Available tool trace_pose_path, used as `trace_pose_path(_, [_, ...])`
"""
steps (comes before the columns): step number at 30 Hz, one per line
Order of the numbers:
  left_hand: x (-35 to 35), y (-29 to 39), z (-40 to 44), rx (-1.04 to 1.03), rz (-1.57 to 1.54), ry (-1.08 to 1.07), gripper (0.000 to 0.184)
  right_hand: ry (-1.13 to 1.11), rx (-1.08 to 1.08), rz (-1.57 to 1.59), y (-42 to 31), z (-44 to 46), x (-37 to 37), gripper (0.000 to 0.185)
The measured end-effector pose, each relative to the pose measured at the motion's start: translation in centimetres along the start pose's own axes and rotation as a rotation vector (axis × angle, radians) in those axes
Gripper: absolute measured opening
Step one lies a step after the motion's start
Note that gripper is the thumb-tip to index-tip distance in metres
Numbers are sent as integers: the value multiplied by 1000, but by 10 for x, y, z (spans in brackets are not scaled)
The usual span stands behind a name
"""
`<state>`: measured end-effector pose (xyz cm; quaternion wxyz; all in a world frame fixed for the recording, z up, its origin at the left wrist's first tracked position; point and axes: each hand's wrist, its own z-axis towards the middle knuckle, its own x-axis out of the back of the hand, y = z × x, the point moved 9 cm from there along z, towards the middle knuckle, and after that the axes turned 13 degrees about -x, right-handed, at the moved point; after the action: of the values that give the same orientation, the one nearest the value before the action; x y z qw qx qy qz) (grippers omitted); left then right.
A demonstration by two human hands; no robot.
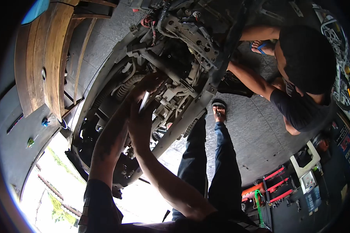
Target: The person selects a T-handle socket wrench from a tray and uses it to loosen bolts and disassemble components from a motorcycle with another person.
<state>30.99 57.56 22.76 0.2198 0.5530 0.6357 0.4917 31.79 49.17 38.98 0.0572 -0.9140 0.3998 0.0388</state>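
A scooter with its body panels off shows its bare frame [173,145], hoses and engine parts. My left hand [149,83] reaches deep among these parts, close to a ribbed black hose [126,86]. Its fingers lie in shadow, so I cannot see what they touch. Just below it, my right hand [140,114] is closed around a shiny, slim metal tool [144,101] that points upward. The tool's exact kind does not show. My forearms nearly cross over the scooter's side.
A co-worker [307,66] in dark clothes crouches on the right, arms reaching to the scooter's far side. Wooden slats of a bench [46,58] stand at left. Red racks [278,184], a green coiled hose [258,206] and hand tools lie at lower right.
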Motion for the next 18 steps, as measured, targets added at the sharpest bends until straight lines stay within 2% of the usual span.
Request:
trace_pose_path(1, [1,1,-2,21,-35,6,36,0,3,3,1,5,-1,56])
trace_pose_path(3, [0,3,-6,49,-82,9,36,152,295,-96,-23,2,7,58])
trace_pose_path(7, [0,5,-12,74,-127,13,35,108,200,-141,-23,3,8,60])
trace_pose_path(18, [1,11,-14,101,-184,2,35,69,251,-108,-11,10,8,65])
